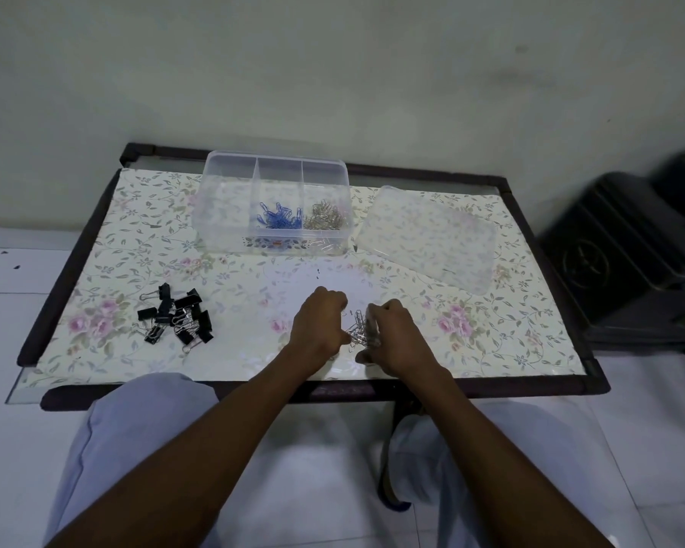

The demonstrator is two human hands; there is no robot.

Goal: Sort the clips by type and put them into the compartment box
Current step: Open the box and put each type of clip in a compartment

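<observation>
Nearest the camera: the person's knees in pale cloth, and two bare forearms reaching over the front edge of the table.

Left hand: knuckles up, fingers curled down toward a small heap of silver paper clips. It appears to be gathering or pinching at the heap's left edge, but the fingertips are hidden under the hand.

Right hand: fingers curled, closed on the right side of the same heap, a few clips standing up between the two hands.

Black binder clips: a loose pile on the floral table cover, well apart to the left of the hands, untouched (none in the box yet).

Lid: clear, lying flat on the table to the right of the box, just beside it.

Compartment box: clear plastic, open, toward the far edge by the wall, three compartments side by side.
- Left compartment: holds nothing that shows.
- Middle compartment: blue paper clips.
- Right compartment: silver clips in the box.

Progress, as judged: blue clips look finished. Silver clips are partly in, with the last heap now in hand. Binder clips remain, presumably for the left compartment. Roughly past the halfway mark.

Far right, on the floor: a dark case.
</observation>
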